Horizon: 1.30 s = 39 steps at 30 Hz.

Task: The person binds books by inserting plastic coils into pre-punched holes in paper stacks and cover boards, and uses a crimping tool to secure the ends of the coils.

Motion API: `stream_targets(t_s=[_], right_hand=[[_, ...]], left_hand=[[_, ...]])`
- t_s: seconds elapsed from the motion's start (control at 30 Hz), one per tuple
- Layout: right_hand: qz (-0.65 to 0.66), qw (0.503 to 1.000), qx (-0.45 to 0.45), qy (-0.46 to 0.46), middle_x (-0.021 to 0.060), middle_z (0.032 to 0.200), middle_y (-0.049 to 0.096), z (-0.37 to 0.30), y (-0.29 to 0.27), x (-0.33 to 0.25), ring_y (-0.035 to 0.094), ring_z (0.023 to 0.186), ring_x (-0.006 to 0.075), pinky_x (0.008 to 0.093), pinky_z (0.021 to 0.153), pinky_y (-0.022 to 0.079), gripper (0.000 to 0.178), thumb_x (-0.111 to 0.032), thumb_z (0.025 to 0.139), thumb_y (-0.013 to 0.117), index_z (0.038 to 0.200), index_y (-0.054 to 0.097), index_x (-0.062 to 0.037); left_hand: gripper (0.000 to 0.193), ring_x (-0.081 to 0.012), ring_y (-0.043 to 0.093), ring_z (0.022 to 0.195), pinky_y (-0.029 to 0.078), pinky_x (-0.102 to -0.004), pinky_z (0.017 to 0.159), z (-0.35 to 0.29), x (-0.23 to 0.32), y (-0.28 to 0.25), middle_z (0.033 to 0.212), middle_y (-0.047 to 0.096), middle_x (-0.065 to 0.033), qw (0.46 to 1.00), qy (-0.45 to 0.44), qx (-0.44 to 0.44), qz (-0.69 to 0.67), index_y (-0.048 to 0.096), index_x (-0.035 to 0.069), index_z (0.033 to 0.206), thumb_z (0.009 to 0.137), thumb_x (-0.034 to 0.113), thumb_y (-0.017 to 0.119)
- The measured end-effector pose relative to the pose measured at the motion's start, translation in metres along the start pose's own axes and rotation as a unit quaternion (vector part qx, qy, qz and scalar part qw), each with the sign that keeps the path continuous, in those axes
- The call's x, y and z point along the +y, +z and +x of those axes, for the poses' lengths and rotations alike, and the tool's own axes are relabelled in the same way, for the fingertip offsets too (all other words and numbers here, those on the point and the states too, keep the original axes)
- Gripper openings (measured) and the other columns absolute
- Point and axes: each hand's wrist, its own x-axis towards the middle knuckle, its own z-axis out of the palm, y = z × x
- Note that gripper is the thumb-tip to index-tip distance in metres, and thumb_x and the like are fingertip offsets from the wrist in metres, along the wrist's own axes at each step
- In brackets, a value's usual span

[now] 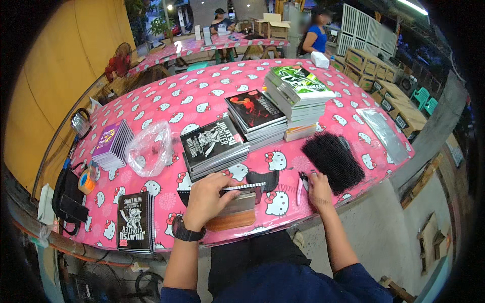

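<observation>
My left hand (pixel 208 197) is closed on a book (pixel 244 187) at the near edge of the table, its spine row of holes or coil facing up. Under and beside it stands a block with a metal face and wooden base (pixel 231 217). My right hand (pixel 319 189) has its fingers drawn together beside a slim pink-handled tool (pixel 299 191); what they pinch, if anything, is hidden. Between the hands lies a dark, flat piece (pixel 268 180). Just right of my right hand rests a bundle of black plastic binding coils (pixel 334 162).
Stacks of black-covered books (pixel 214 144), red-figured books (pixel 256 110) and green-covered books (pixel 299 83) stand beyond my hands. Purple books (pixel 111 144), a clear plastic bag (pixel 150 151), orange tape (pixel 87 182) and one coil-bound book (pixel 135 222) lie left. Cartons (pixel 371 65) and two people are farther off.
</observation>
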Motion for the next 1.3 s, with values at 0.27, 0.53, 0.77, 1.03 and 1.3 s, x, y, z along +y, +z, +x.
stream_targets(t_s=[0.27, 0.53, 0.77, 1.03, 1.3], right_hand=[[0.148, 0.983, 0.040, -0.097, 0.0121, 0.099, 0.059, 0.039, -0.023, -0.042, 0.050, 0.097, 0.0317, 0.0424, 0.079, 0.042, 0.024, -0.012, 0.077, 0.063, 0.100, 0.061, -0.0065], [0.344, 0.919, -0.114, -0.154, 0.0118, 0.089, 0.065, 0.051, -0.046, -0.086, 0.062, 0.084, 0.0251, 0.0343, 0.077, 0.047, 0.017, -0.010, 0.079, 0.064, 0.094, 0.065, -0.0015], [0.607, 0.729, -0.299, -0.108, 0.0067, 0.091, 0.065, 0.051, -0.097, -0.103, 0.060, 0.086, 0.0131, 0.0287, 0.076, 0.047, 0.018, -0.006, 0.086, 0.061, 0.103, 0.063, 0.0002], [0.362, 0.808, -0.285, -0.367, 0.0118, 0.091, 0.056, 0.052, -0.114, -0.149, 0.057, 0.088, 0.0287, 0.0363, 0.077, 0.047, 0.025, -0.003, 0.074, 0.066, 0.099, 0.061, -0.0019], [0.366, 0.813, -0.300, -0.339, 0.0112, 0.091, 0.052, 0.049, -0.104, -0.153, 0.057, 0.088, 0.0284, 0.0365, 0.077, 0.047, 0.027, 0.001, 0.072, 0.065, 0.099, 0.060, -0.0044]], left_hand=[[0.024, -0.0251, 0.059, 0.070, 0.046, -0.0330, 0.062, -0.001, 0.004, -0.006, 0.075, 0.058, -0.0087, 0.996, -0.067, -0.054, -0.013, 0.059, 0.004, 0.083, 0.069, 0.016, 0.074], [0.020, -0.0262, 0.060, 0.074, 0.047, -0.0342, 0.066, 0.002, 0.005, -0.001, 0.077, 0.059, -0.0104, 0.996, -0.063, -0.055, -0.027, 0.061, 0.003, 0.082, 0.070, 0.014, 0.072], [0.021, -0.0271, 0.058, 0.072, 0.045, -0.0359, 0.064, 0.003, 0.004, 0.000, 0.075, 0.057, -0.0107, 0.995, -0.064, -0.070, -0.023, 0.057, 0.003, 0.080, 0.068, 0.013, 0.071], [0.022, -0.0288, 0.056, 0.066, 0.043, -0.0373, 0.059, 0.027, -0.007, -0.002, 0.068, 0.055, -0.0123, 0.971, -0.061, -0.230, -0.034, 0.053, 0.003, 0.076, 0.065, 0.017, 0.066], [0.022, -0.0284, 0.055, 0.064, 0.041, -0.0375, 0.057, 0.026, -0.012, 0.001, 0.066, 0.054, -0.0122, 0.962, -0.045, -0.271, -0.003, 0.052, 0.003, 0.078, 0.066, 0.018, 0.062]])
